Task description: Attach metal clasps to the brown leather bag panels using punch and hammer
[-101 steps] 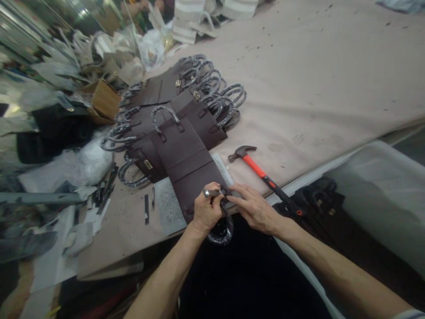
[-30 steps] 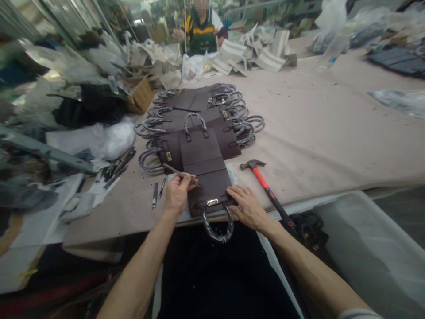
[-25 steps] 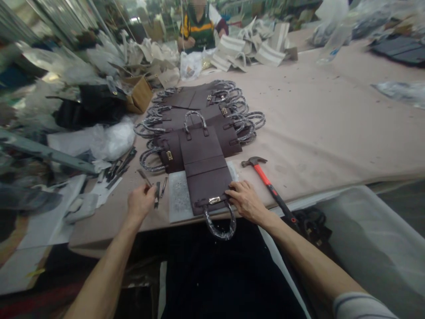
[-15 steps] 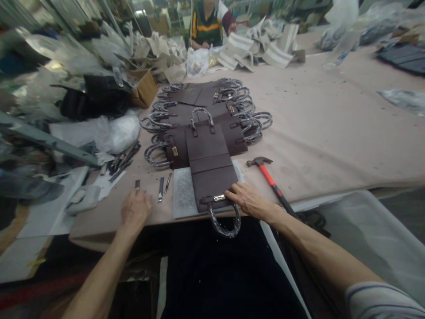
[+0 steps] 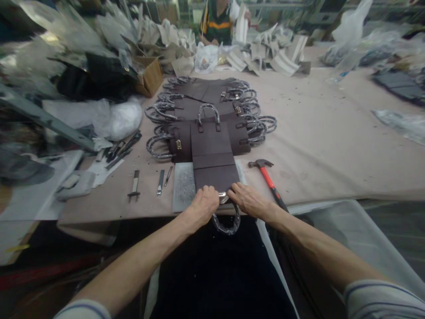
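A dark brown bag panel (image 5: pixel 214 161) lies lengthwise before me, its near end over a grey slab (image 5: pixel 184 186). Plastic-wrapped handles stick out at both its ends; the near handle (image 5: pixel 227 228) hangs past the table edge. My left hand (image 5: pixel 205 203) grips the panel's near end, just left of a metal clasp (image 5: pixel 222 195). On the clasp's right side, my right hand (image 5: pixel 247 199) has its fingers closed on the same end. Both thumbs are mostly hidden. The panel's far part rests on a pile of similar brown panels (image 5: pixel 179 113).
Right of the slab lies a claw hammer (image 5: pixel 267 177). To the left are a pronged tool (image 5: pixel 134 186), a flat metal tool (image 5: pixel 160 181) and a thin punch (image 5: pixel 168 176). A cardboard box (image 5: pixel 149 76) and plastic bags stand farther left. Across the table is a person (image 5: pixel 215 26).
My left hand has let go of the pronged tool on the table and moved right to the panel's near end. My right hand stays beside the clasp.
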`<state>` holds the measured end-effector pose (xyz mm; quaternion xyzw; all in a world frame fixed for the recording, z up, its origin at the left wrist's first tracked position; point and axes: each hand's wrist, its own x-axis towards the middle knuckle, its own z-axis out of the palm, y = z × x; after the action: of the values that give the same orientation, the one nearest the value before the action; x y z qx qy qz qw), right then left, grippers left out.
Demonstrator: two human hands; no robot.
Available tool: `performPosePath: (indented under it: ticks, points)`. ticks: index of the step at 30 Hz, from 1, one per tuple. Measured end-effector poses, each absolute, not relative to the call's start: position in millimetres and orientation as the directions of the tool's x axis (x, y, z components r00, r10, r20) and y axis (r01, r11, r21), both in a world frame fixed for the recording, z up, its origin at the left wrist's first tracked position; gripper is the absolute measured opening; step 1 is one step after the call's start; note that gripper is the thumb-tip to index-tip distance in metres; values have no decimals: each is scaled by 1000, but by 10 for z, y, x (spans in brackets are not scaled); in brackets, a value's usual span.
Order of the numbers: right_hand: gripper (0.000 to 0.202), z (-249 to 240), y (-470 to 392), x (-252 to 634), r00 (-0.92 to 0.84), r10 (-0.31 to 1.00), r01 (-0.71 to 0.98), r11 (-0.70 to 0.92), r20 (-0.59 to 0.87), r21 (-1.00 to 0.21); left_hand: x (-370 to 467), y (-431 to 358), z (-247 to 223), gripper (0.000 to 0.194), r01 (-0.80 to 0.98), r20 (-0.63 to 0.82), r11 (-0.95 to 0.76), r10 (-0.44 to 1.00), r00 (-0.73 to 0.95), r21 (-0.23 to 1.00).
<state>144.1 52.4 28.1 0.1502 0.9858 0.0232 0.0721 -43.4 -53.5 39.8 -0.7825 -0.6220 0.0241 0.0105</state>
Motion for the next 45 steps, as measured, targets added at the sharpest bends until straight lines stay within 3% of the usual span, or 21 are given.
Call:
performPosePath:
  ticks: [4,8,11,14,19,24,28,33,37,40,43,45]
  points:
    - [17,138,544,1558,-933,357,359,932,-44,-47,-400,-506,350,18,974,-41,-220,975,218,-61]
    - [20,19,566,1669,-923,371,357,924,98,-138,-668,-545,189,16,945,38,-326,945,325,23]
    - [20,-40,593,1725,-937,315,294,944,153,-147,-988,-616,52,22,826,196,-549,831,521,131]
    - [18,-65,623,1753,-944,277,251,955,180,-157,-1182,-661,-66,27,717,402,-666,725,559,204]
    - [18,-71,549,1752,-930,291,259,952,226,-160,-1129,-706,-180,30,733,545,-659,682,488,170]
    - [26,-136,324,1680,-821,431,370,901,373,-227,-1060,-784,-227,40,766,614,-616,681,399,186]
    - [29,-239,221,1592,-703,503,387,864,503,-322,-1044,-801,-213,32,812,568,-546,742,356,204]
    - [31,-386,270,1534,-589,533,356,846,607,-398,-1019,-820,-237,36,830,518,-487,801,300,272]
    - [29,-438,313,1501,-569,540,365,842,620,-397,-1117,-873,-281,37,869,514,-321,853,92,378]
    - [28,-451,327,1461,-563,550,388,835,617,-390,-1385,-877,-250,32,906,439,11,872,-216,424]
    - [29,-458,333,1432,-559,576,405,817,597,-410,-1765,-831,-142,22,803,247,425,797,-551,417]
    - [30,-450,325,1425,-554,600,409,800,578,-439,-2001,-779,-52,22,714,62,596,751,-658,367]
